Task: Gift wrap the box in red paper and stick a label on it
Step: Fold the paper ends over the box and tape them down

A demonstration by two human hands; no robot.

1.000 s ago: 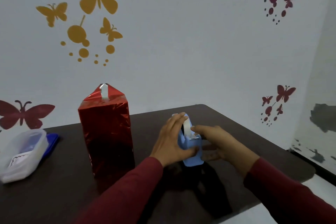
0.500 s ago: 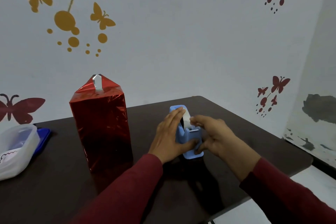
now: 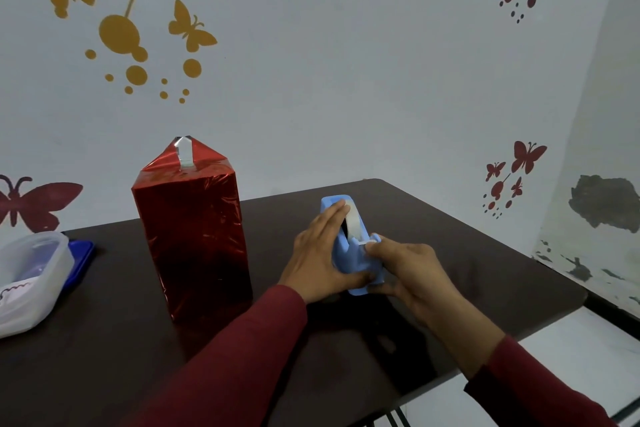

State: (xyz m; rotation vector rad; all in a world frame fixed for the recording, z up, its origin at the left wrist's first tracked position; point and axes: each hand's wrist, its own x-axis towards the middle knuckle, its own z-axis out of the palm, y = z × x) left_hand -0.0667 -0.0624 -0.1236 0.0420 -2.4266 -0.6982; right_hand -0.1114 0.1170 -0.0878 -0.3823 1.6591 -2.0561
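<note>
A tall box wrapped in shiny red paper (image 3: 194,236) stands upright on the dark table (image 3: 485,270), left of centre. Its top flap rises to a point with a strip of clear tape on it. To its right sits a light blue tape dispenser (image 3: 356,263) with a white tape roll. My left hand (image 3: 318,256) grips the dispenser's left side, thumb under its front. My right hand (image 3: 412,270) is at the front cutter end, fingertips pinching the tape end there.
A translucent plastic container (image 3: 31,281) sits at the table's far left, on a blue lid (image 3: 81,256). The table's right and front edges lie close to my arms. A wall with butterfly stickers stands behind.
Both hands stay on the dispenser. My right hand's fingertips have shifted down from the roll's top to the cutter end. The camera has tilted slightly.
</note>
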